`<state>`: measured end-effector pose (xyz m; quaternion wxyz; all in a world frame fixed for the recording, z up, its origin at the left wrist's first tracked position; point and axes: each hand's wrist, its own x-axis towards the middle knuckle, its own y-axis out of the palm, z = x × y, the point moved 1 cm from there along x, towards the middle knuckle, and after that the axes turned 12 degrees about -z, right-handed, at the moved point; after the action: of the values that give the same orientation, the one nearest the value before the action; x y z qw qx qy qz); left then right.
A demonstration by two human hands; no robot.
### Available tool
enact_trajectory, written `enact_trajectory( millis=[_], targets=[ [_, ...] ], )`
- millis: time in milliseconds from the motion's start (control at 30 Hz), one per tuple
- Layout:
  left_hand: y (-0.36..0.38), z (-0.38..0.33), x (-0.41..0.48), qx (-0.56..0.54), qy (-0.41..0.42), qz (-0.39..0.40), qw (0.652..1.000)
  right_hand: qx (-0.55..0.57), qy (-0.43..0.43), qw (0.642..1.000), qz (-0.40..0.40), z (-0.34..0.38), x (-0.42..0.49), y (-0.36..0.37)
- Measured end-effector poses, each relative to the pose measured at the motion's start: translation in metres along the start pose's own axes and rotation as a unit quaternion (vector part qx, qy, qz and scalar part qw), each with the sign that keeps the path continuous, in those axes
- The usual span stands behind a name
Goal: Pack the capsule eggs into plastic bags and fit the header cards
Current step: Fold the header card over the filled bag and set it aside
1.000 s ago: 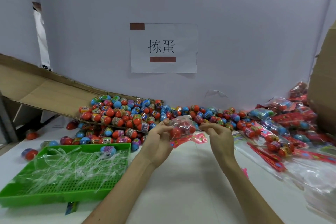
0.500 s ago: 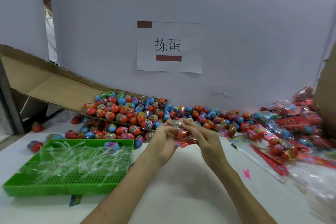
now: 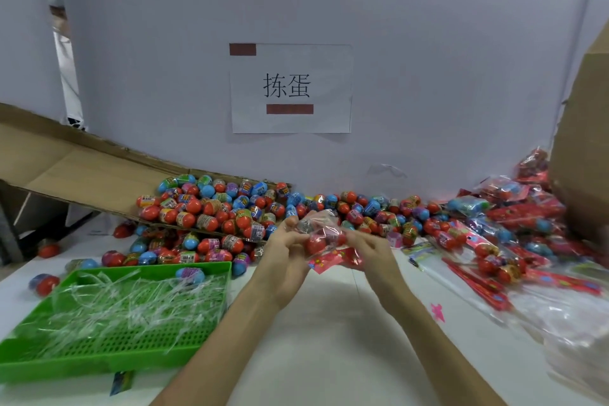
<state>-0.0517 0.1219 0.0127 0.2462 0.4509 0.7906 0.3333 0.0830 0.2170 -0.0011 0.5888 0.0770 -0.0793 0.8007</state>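
Both grips (image 3: 286,254) around egg bag (image 3: 321,234)

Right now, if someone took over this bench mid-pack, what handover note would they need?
Left hand: grips the plastic bag, which holds capsule eggs.
Right hand: pinches the same bag's other side, beside the red header card at its lower edge.
Loose eggs: heaped behind the hands. Finished packs: piled at right. Green tray: holds clear strips.
Done: this bag has eggs in it.
Left: I cannot tell whether its card is fixed; many loose eggs remain to pack.
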Motion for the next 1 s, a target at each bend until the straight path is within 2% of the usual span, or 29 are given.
enact_trajectory(
  millis=[100, 167, 233, 267, 333, 367, 433, 833, 1000],
  targets=[
    [-0.001, 0.001, 0.004, 0.024, 0.035, -0.030, 0.999, -0.093, -0.029, 0.995, 0.004, -0.007, -0.004, 0.011],
    [0.001, 0.008, 0.006, 0.046, 0.056, -0.038, 0.997, -0.171, -0.068, 0.982, -0.041, -0.006, -0.004, 0.006],
    [0.002, 0.015, 0.006, 0.103, 0.082, -0.050, 0.990, -0.162, -0.093, 0.980, -0.073, -0.003, -0.003, 0.001],
    [0.003, 0.019, 0.005, 0.138, 0.096, -0.056, 0.984, -0.125, -0.086, 0.987, -0.059, -0.002, -0.002, -0.001],
    [0.002, 0.026, 0.004, 0.227, 0.131, -0.052, 0.964, -0.035, -0.010, 0.999, 0.019, 0.001, -0.003, 0.004],
    [0.002, 0.029, 0.003, 0.275, 0.153, -0.044, 0.948, -0.020, 0.030, 0.998, 0.059, 0.001, -0.003, 0.008],
    [0.001, 0.033, 0.001, 0.338, 0.194, -0.021, 0.921, -0.055, 0.048, 0.991, 0.110, -0.002, -0.006, 0.016],
    [0.003, 0.033, -0.009, 0.400, 0.189, 0.042, 0.896, -0.041, 0.050, 0.986, 0.155, -0.010, -0.006, 0.014],
    [0.000, 0.033, -0.007, 0.384, 0.211, 0.017, 0.898, -0.027, 0.056, 0.984, 0.167, -0.008, -0.007, 0.011]
  ],
)
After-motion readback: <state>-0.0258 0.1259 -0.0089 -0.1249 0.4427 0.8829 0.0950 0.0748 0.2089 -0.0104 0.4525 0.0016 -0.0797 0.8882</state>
